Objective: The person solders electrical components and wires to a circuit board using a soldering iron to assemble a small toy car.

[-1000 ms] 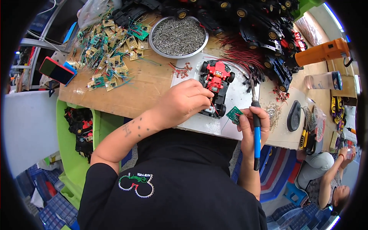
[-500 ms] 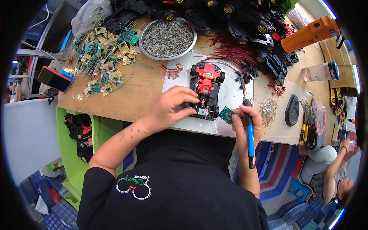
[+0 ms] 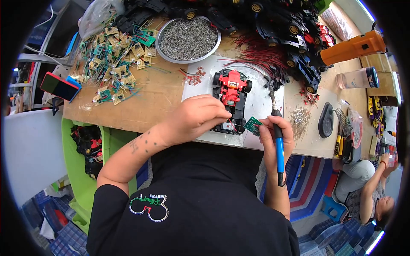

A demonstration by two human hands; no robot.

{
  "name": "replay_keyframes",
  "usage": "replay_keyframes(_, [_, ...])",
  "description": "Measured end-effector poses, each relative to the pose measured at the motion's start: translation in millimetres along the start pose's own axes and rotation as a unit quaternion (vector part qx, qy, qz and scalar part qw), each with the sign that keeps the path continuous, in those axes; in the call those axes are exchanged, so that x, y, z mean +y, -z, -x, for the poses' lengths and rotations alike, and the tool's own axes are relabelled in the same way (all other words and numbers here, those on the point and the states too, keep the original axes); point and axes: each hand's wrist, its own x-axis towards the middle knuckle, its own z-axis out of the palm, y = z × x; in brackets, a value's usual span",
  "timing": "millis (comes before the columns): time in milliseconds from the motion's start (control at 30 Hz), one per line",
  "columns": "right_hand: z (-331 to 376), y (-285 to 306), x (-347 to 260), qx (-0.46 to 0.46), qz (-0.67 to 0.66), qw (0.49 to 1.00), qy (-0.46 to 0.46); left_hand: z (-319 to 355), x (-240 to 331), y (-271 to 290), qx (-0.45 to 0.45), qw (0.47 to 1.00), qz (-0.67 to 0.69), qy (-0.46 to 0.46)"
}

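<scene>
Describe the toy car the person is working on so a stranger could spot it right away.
On the wooden workbench lies a pale sheet, just below the round metal bowl of screws. The toy car sits on that sheet under the left hand. Unlike the black car bodies heaped behind, its middle is bright red.

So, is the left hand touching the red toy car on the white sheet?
Touching. In the head view the left hand lies over the rear end of the red toy car, its fingertips on the chassis with no gap showing.
</scene>
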Motion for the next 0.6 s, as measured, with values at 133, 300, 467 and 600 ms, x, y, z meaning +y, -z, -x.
replay_keyframes(133, [-3.1,-6.9,-4.2,-0.004,0.043,0.998,0.05,-4.9,7.4,-16.4,0.031,0.999,0.041,0.011])
replay_keyframes(300, [-6.9,-9.2,-5.8,-0.02,0.058,0.995,0.08,-8.4,16.5,-20.4,0.005,0.997,-0.027,0.071])
replay_keyframes(467, [-9.5,-11.9,-6.0,-0.025,0.071,0.992,0.1,-6.6,16.8,-24.4,0.009,0.987,0.012,0.16])
replay_keyframes(600, [-12.4,-12.5,-7.5,-0.028,0.094,0.988,0.117,-5.6,14.3,-25.2,0.014,0.982,0.046,0.181])
